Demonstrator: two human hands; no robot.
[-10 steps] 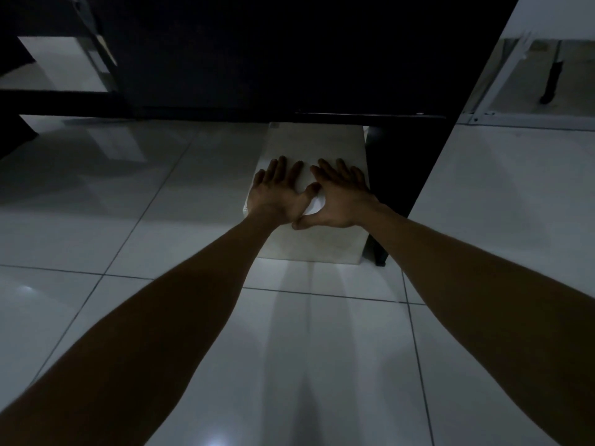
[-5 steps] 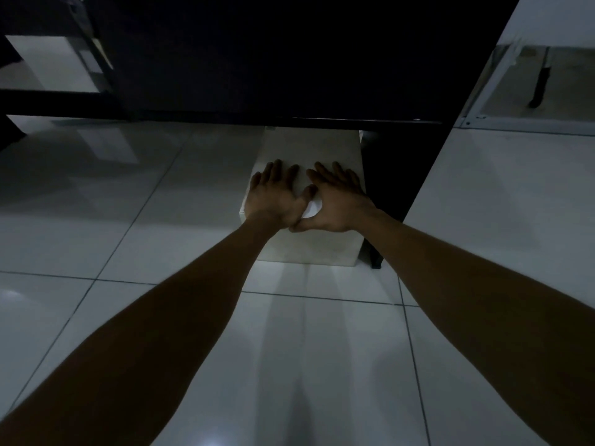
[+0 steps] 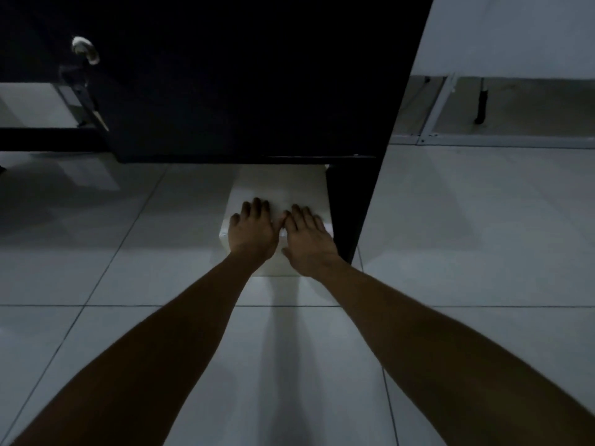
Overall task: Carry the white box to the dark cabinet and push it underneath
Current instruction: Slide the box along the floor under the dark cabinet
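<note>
The white box point(image 3: 283, 185) lies on the tiled floor with its far end hidden under the dark cabinet point(image 3: 244, 85). The cabinet's black right leg point(image 3: 346, 207) stands right beside the box. My left hand point(image 3: 252, 231) lies flat on the box's near top edge, fingers spread. Next to it, my right hand point(image 3: 306, 241) presses flat on the same edge, thumb hanging over the front face. Neither hand grips anything.
Glossy white floor tiles point(image 3: 467, 226) surround the box. A metal handle point(image 3: 85, 49) shows on the cabinet's upper left. A white frame rail point(image 3: 441, 104) and a thin dark leg point(image 3: 481, 104) stand at the right by the wall.
The box has slid farther under the cabinet, so less of its top shows. Both hands moved forward with it and the thumbs no longer overlap. The camera tilted up.
</note>
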